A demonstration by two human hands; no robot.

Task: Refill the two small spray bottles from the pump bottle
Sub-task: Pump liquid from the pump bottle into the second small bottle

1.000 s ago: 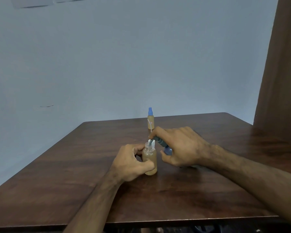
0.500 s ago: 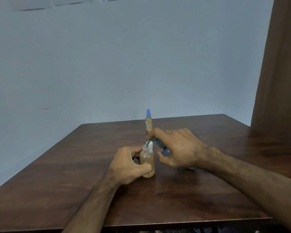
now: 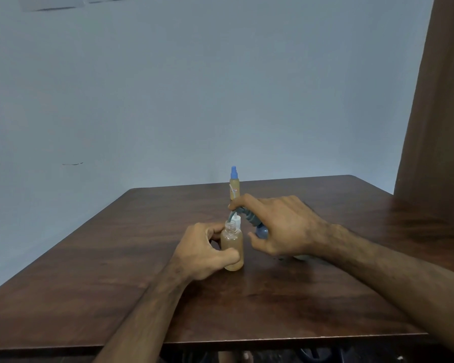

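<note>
While the left hand [image 3: 203, 251] gripped the open bottle [image 3: 232, 248] upright on the table [image 3: 116, 271], fingers and thumb curled round its amber body, the right hand [image 3: 281, 227] curled over the pump bottle [image 3: 254, 224], its spout just above the open neck. Behind them stood the capped spray bottle [image 3: 234, 185], well apart.

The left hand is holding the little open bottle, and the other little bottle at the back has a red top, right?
Not quite. The head view shows the far spray bottle has a blue top, not red. The rest is right: the left hand holds the small open bottle upright on the table.
</note>
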